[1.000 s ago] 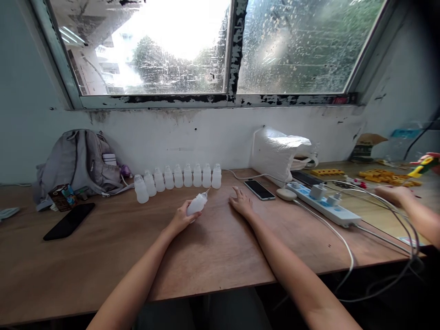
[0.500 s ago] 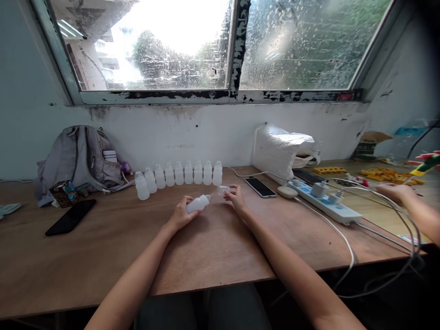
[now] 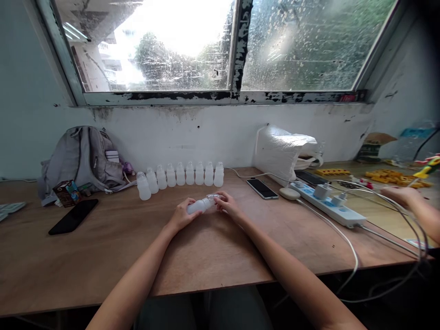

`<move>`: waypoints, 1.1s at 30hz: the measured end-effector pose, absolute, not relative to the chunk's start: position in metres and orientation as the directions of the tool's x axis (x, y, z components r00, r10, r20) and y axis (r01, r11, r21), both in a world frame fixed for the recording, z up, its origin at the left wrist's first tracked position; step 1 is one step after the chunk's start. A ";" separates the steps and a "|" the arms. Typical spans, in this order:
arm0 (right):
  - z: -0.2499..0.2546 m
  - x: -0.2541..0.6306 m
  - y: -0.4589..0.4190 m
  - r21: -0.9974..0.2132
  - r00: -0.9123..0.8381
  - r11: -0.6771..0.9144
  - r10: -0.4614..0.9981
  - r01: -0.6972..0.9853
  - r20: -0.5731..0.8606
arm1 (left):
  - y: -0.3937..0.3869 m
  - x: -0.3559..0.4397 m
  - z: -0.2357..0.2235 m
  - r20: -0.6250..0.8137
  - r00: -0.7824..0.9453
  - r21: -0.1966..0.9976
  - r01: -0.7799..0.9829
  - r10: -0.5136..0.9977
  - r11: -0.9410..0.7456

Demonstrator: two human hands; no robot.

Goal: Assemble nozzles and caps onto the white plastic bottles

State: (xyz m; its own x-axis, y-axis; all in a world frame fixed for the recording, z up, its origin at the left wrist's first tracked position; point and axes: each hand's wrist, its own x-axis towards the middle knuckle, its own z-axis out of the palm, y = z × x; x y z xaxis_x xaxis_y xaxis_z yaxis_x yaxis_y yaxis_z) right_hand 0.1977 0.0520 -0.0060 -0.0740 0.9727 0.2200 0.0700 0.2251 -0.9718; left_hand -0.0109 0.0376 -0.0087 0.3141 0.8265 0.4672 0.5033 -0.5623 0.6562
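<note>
My left hand (image 3: pixel 183 214) is wrapped round a translucent white baby bottle (image 3: pixel 196 207), which lies tilted just above the table with its top toward the right. With its fingers, my right hand (image 3: pixel 227 204) grips a clear cap (image 3: pixel 213 197) over the bottle's teat end. Whether the cap is fully seated cannot be told. Behind my hands, a row of several similar capped bottles (image 3: pixel 180 174) stands upright along the wall. The leftmost bottle (image 3: pixel 143 186) sits a little nearer to me than the others.
To the left are a grey backpack (image 3: pixel 82 156), a small box (image 3: pixel 67 192) and a black phone (image 3: pixel 73 217). On the right lie another phone (image 3: pixel 262 188), a white power strip (image 3: pixel 330 205) with loose cables, and yellow parts (image 3: pixel 395 178). Another person's hand (image 3: pixel 400 196) works at the far right.
My right hand has moved left with the clear cap, from beside the bottle onto its teat end. The left hand still holds the bottle in nearly the same place.
</note>
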 end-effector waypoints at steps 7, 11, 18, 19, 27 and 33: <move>-0.006 0.197 0.050 -0.972 -0.129 0.221 0.969 0.080 0.209 | 0.042 -0.013 -0.004 0.435 0.188 0.763 0.442 0.881 -0.471; -0.005 0.195 0.049 -0.983 -0.136 0.175 0.976 0.046 0.167 | 0.045 -0.016 -0.005 0.422 0.174 0.812 0.365 0.890 -0.456; -0.003 0.197 0.047 -0.997 -0.102 0.064 0.993 0.032 0.061 | 0.045 -0.017 -0.006 0.392 0.240 0.861 0.243 0.888 -0.446; -0.003 0.196 0.046 -0.997 -0.100 0.063 0.993 0.038 0.058 | 0.044 -0.016 -0.006 0.389 0.253 0.866 0.226 0.886 -0.445; -0.009 0.187 0.039 -0.967 -0.164 0.175 0.976 0.184 0.146 | 0.034 -0.010 -0.001 0.391 0.299 0.856 0.229 0.870 -0.463; -0.009 0.176 0.036 -0.981 -0.039 0.145 0.989 0.125 0.141 | 0.027 -0.002 -0.001 0.453 0.214 0.834 0.242 0.866 -0.496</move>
